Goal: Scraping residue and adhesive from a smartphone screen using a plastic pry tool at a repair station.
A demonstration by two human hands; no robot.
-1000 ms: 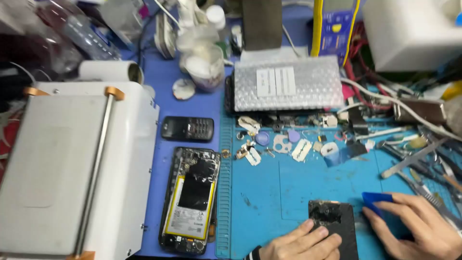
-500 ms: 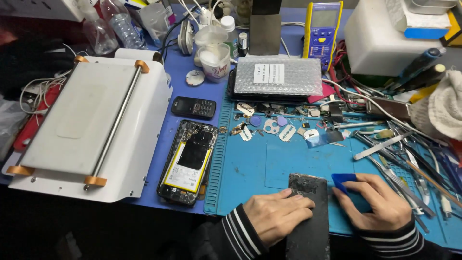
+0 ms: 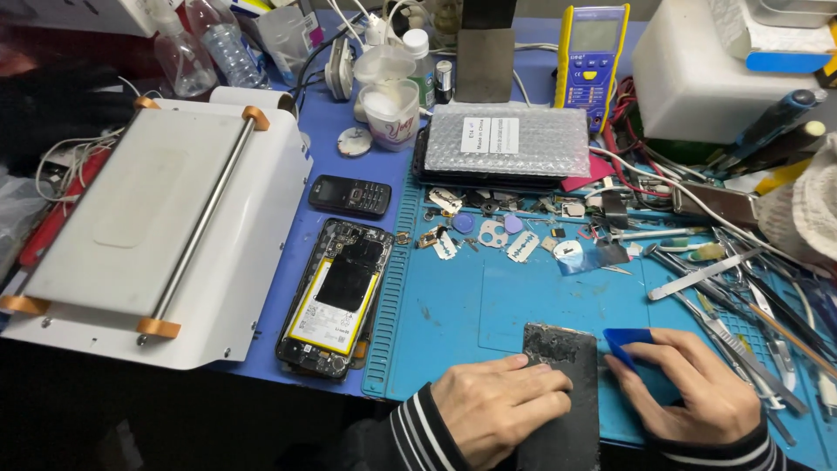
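Head view, left hand: left hand [image 3: 501, 410] flat on the dark phone panel [image 3: 561, 384], fingers together, pressing it down on the blue work mat [image 3: 488, 305]; not pinching anything.
Head view, right hand: right hand [image 3: 689, 392] pinching a blue plastic pry card [image 3: 629, 343], held at the right edge of the panel, near its top corner; fingers curled around the card.
Position of panel: at the near edge of the mat, between both hands; lower part hidden under the left hand.
Change since half a second ago: both hands and card in almost the same place on the panel; only the camera a bit closer; in my judgement a slow prying, grip kept steady.
Around: opened smartphone with yellow-edged battery [image 3: 336, 296] left of the mat; small black keypad phone [image 3: 350, 194] above it; white separator machine [image 3: 148, 227] far left; tweezers and metal tools [image 3: 741, 288] at right; yellow multimeter [image 3: 593, 44] at back.
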